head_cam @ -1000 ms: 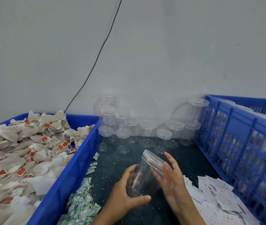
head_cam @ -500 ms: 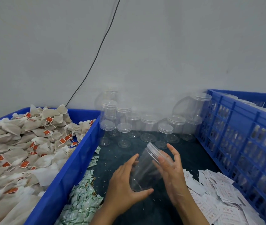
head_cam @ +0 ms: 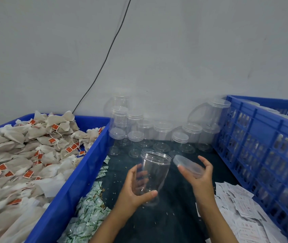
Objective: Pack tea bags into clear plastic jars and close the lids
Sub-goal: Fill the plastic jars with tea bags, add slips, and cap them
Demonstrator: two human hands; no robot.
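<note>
Head view shows the open jar (head_cam: 154,174) upright above the dark table (head_cam: 173,223), my left hand (head_cam: 136,188) curled round its lower half in a firm grip. My right hand (head_cam: 200,174) pinches its lid (head_cam: 188,165), tilted, just beside the jar's mouth and apart from it. Behind stand lidded empty jars (head_cam: 162,132) along the wall. Tea bags (head_cam: 25,155) heap in the blue bin (head_cam: 80,176) to my left; a blue crate (head_cam: 262,137) sits right, with paper slips (head_cam: 241,207) and green sachets (head_cam: 88,213) near me.
</note>
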